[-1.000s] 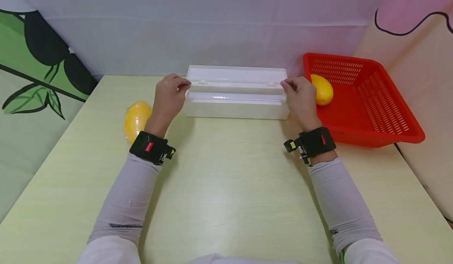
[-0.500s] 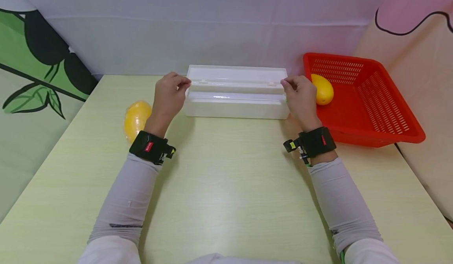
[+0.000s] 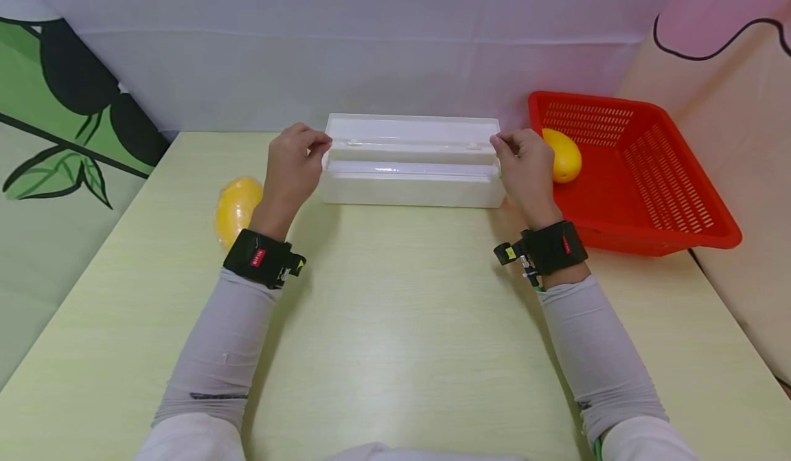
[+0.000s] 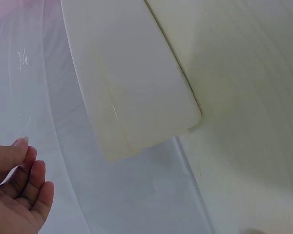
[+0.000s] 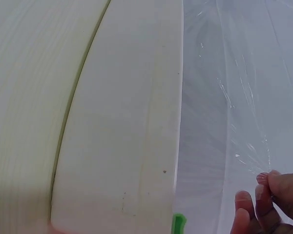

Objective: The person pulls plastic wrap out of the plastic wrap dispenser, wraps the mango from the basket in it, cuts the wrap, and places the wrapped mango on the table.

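Note:
A long white cling film dispenser (image 3: 410, 192) sits at the back of the table, its lid (image 3: 410, 128) raised behind it. From it a thin clear sheet of cling film (image 5: 237, 146) is drawn up, with creases and glints in the right wrist view. My left hand (image 3: 293, 172) pinches one corner between thumb and forefinger at the dispenser's left end. At the right end, my right hand (image 3: 526, 172) pinches the other corner, and the film gathers to a point at those fingertips. The wrist views show the other fingers loosely curled.
A red plastic basket (image 3: 636, 234) with a yellow fruit (image 3: 561, 157) inside stands to the right, close beside my right hand. Another yellow fruit (image 3: 236, 207), shiny as if wrapped in film, lies left of my left forearm. A cloth backdrop (image 3: 395, 69) hangs behind the table.
Both hands have risen very slightly with the film pinched between them. The dispenser, basket and fruits stay where they were.

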`<action>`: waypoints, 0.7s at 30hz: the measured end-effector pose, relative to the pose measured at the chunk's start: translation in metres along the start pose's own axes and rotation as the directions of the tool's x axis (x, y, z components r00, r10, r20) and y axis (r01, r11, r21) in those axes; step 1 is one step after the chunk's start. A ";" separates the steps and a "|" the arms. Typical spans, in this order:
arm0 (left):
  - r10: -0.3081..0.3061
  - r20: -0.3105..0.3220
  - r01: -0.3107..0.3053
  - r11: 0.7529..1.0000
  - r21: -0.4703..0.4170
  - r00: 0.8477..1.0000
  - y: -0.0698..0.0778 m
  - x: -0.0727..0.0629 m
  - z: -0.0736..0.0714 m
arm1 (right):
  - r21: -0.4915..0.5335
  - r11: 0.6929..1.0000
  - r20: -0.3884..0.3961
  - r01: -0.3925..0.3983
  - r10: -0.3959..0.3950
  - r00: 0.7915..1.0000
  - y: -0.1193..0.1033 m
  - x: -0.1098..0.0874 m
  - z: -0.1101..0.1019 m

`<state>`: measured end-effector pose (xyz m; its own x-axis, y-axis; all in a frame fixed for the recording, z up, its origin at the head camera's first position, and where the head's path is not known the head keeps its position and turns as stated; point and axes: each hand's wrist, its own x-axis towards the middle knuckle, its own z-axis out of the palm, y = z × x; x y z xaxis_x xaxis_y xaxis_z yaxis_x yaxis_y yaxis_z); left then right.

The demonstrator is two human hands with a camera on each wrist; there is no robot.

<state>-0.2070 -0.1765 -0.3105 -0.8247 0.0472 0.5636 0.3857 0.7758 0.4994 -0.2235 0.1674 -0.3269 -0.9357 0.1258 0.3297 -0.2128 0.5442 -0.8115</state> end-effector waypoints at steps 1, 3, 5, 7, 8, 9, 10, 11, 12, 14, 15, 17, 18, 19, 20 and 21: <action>0.001 -0.003 -0.001 1.000 -0.003 1.000 0.000 0.000 0.000 | 0.002 1.000 -0.004 0.003 -0.003 1.000 0.000 0.000 0.000; 0.002 -0.009 -0.002 1.000 -0.012 1.000 -0.001 0.000 -0.001 | 0.004 1.000 -0.012 0.007 -0.007 1.000 -0.001 -0.001 -0.001; 0.006 -0.018 -0.006 1.000 -0.016 1.000 -0.002 0.000 0.000 | 0.007 1.000 -0.017 0.007 -0.007 1.000 -0.001 -0.001 -0.001; 0.008 -0.024 -0.008 1.000 -0.017 1.000 -0.004 0.001 0.000 | 0.011 1.000 -0.019 0.002 -0.001 1.000 -0.001 -0.001 -0.001; 0.008 -0.027 -0.009 1.000 -0.018 1.000 -0.004 0.001 0.000 | 0.011 1.000 -0.018 -0.003 0.003 1.000 -0.002 -0.001 -0.001; 0.008 -0.032 -0.009 1.000 -0.018 0.999 -0.004 0.001 0.000 | 0.014 1.000 -0.018 -0.005 0.005 1.000 -0.002 -0.001 -0.001; 0.007 -0.035 -0.008 1.000 -0.018 0.999 -0.005 0.001 0.000 | 0.015 1.000 -0.016 -0.010 0.010 1.000 -0.003 -0.001 -0.001; 0.008 -0.037 -0.009 1.000 -0.018 0.999 -0.004 0.001 -0.001 | 0.018 1.000 -0.016 -0.009 0.009 1.000 -0.004 -0.001 -0.002; 0.007 -0.041 -0.008 1.000 -0.022 0.999 -0.004 0.002 -0.001 | 0.019 1.000 -0.016 -0.007 0.008 1.000 -0.004 -0.001 -0.002; 0.005 -0.047 -0.006 1.000 -0.026 0.999 -0.003 0.002 -0.002 | 0.025 1.000 -0.018 -0.003 0.003 1.000 -0.005 -0.001 -0.002; 0.003 -0.048 -0.004 1.000 -0.027 0.999 -0.002 0.002 -0.002 | 0.030 1.000 -0.021 0.002 -0.002 1.000 -0.005 -0.001 -0.002; -0.002 -0.048 0.000 0.999 -0.032 0.999 -0.001 0.002 -0.004 | 0.034 0.999 -0.025 0.010 -0.009 1.000 -0.006 -0.001 -0.002; -0.006 -0.046 0.004 0.999 -0.035 0.999 -0.001 0.002 -0.004 | 0.038 0.999 -0.028 0.012 -0.011 1.000 -0.006 -0.002 -0.003; -0.009 -0.045 0.008 0.999 -0.036 0.999 0.000 0.002 -0.004 | 0.043 0.999 -0.030 0.014 -0.013 0.999 -0.006 -0.002 -0.003; -0.012 -0.046 0.010 0.999 -0.039 0.999 -0.001 0.002 -0.004 | 0.044 0.999 -0.031 0.014 -0.013 0.999 -0.007 -0.002 -0.003; -0.016 -0.047 0.014 0.999 -0.043 0.999 -0.001 0.002 -0.005 | 0.044 0.999 -0.032 0.014 -0.013 0.999 -0.007 -0.002 -0.003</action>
<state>-0.2072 -0.1798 -0.3067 -0.8105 0.0055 0.5857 0.3919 0.7483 0.5352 -0.2191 0.1654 -0.3205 -0.9233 0.1458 0.3554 -0.2380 0.5090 -0.8272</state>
